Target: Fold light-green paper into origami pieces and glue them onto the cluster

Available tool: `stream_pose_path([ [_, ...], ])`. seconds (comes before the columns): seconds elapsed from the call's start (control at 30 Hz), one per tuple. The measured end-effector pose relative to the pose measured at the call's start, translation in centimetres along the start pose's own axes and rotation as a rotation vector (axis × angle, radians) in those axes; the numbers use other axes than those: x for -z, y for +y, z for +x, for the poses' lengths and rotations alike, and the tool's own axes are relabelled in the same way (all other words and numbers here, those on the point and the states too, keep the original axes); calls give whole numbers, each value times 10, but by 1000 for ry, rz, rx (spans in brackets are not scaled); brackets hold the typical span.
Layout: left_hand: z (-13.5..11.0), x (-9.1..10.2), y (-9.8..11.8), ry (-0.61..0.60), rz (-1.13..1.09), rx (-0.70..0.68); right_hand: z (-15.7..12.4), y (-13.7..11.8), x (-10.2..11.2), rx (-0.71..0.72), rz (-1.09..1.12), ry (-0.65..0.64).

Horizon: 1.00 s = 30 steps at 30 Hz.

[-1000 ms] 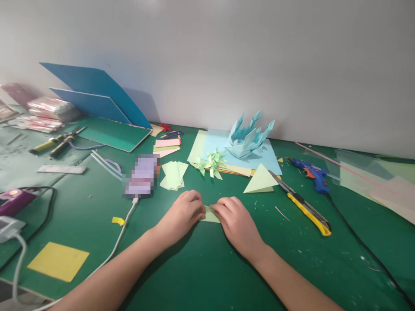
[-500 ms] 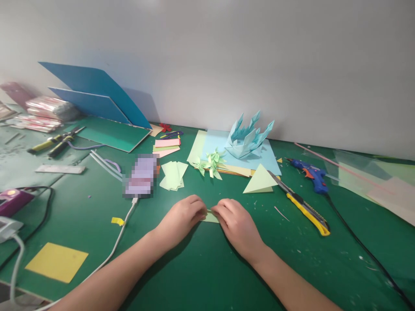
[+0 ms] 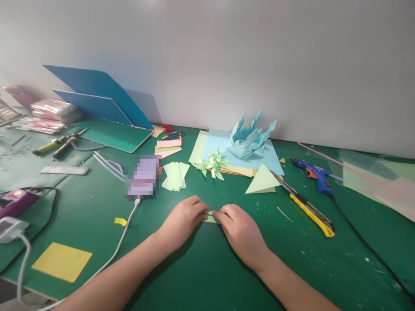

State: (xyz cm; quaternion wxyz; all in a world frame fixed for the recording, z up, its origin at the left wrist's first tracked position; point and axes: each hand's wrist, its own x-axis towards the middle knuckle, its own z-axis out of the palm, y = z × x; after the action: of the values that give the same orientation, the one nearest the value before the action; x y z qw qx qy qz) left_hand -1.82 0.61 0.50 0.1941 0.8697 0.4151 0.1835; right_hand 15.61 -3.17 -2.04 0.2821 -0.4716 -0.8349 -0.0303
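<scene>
Both of my hands rest on the green mat (image 3: 207, 268) near its middle. My left hand (image 3: 183, 220) and my right hand (image 3: 240, 231) have their fingers closed, pinching a small light green folded paper (image 3: 210, 217) between them. Most of that paper is hidden under my fingers. Just beyond it lie a stack of light green paper strips (image 3: 174, 176) and a light green paper triangle (image 3: 262, 180).
A phone (image 3: 143, 176) on a white cable lies left of the strips. Small green origami flowers (image 3: 211, 163), a light blue origami piece (image 3: 251, 134) on coloured sheets, a yellow utility knife (image 3: 308, 209), a blue glue gun (image 3: 316, 175), a yellow square (image 3: 62, 261) and pliers (image 3: 58, 142) surround my hands.
My fingertips have drawn closer together over the small green paper, which shows less than before. The view has shifted slightly.
</scene>
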Motion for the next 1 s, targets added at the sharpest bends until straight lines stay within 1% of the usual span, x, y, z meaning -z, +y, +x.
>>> stream_pose_path([
  [0.13,-1,-1,0,-10,-10,-9,0,4,4,-29,76,-35],
  [0.3,-1,-1,0,-29,-21,1,-1,12,7,-52,85,-72],
  [0.53,-1,-2,-1,-8,-15,-20,-3,15,8,-63,95,-108],
  [0.8,-2,-3,-2,-4,15,-43,1,12,9,44,114,-51],
  [1.0,-3,-3,-3,14,19,-80,1,10,5,66,84,-28],
])
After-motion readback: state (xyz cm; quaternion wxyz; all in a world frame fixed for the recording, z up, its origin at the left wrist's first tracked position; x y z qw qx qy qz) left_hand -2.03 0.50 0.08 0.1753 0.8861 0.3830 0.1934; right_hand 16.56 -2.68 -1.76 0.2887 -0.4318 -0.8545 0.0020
